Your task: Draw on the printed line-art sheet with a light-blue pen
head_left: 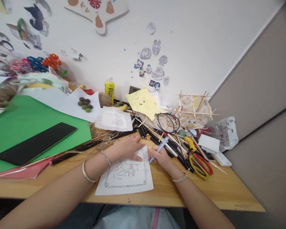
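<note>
A white sheet of paper (124, 183) lies near the table's front edge, with an ink drawing inside a wavy border and cross-hatching along its right side. My left hand (128, 148) rests flat on the upper part of the sheet, fingers stretched out, covering some of the drawing. In my right hand (161, 157) a light blue pen (162, 143) is gripped, leaning up to the right. Its tip is at the sheet's upper right edge, by the hatching; whether it touches the paper I cannot tell.
Many markers (178, 154), wooden sticks and scissors (200, 165) crowd the right. A stick frame (194, 111) stands behind them. On the left, a black tablet-like slab (38, 141) lies on green card (11, 117). A yellow-green bottle (109, 89) stands by the wall.
</note>
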Demonstrator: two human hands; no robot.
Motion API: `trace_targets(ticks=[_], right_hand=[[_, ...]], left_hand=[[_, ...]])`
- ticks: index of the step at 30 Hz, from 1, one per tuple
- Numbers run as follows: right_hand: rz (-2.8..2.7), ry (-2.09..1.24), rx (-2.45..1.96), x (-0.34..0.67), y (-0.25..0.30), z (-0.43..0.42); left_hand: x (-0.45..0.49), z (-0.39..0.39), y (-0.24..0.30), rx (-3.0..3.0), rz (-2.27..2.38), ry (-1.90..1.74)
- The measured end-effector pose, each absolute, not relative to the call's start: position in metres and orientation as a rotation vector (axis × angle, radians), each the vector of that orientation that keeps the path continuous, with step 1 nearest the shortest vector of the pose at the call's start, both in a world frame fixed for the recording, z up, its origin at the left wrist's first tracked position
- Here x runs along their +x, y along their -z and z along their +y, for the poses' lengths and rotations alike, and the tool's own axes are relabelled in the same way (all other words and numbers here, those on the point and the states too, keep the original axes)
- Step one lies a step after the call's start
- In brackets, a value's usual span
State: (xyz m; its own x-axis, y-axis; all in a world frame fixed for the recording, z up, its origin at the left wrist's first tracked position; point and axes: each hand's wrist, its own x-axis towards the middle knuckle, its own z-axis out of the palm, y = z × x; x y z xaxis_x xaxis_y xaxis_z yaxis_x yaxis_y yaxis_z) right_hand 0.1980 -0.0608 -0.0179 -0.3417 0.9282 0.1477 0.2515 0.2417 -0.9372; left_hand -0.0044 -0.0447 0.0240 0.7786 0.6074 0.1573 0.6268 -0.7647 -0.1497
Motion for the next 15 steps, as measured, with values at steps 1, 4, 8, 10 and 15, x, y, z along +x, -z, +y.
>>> trace_targets(ticks=[1,4,8,10,15], right_hand=[[-1.739,-1.128,-1.092,0.1984,0.0184,-0.0606],[-1.69,-1.105,-1.085,0.1989,0.019,-0.0608],[-1.699,-1.067,-1.076,0.1974,0.0188,-0.0625],[-1.768,-1.052,-1.067,0.196,0.0182,-0.0638],[-1.909,-1.027,-1.054,0.1933,0.0135,-0.0676]], left_hand=[[-0.0047,-0.0447,-0.0242,-2.771,-0.975,0.16],[-0.0056,-0.0449,-0.0244,-2.767,-0.99,0.213],[-0.0061,-0.0446,-0.023,-2.783,-1.002,0.251],[-0.0062,-0.0443,-0.022,-2.78,-0.989,0.256],[-0.0058,-0.0443,-0.0205,-2.782,-0.976,0.217]])
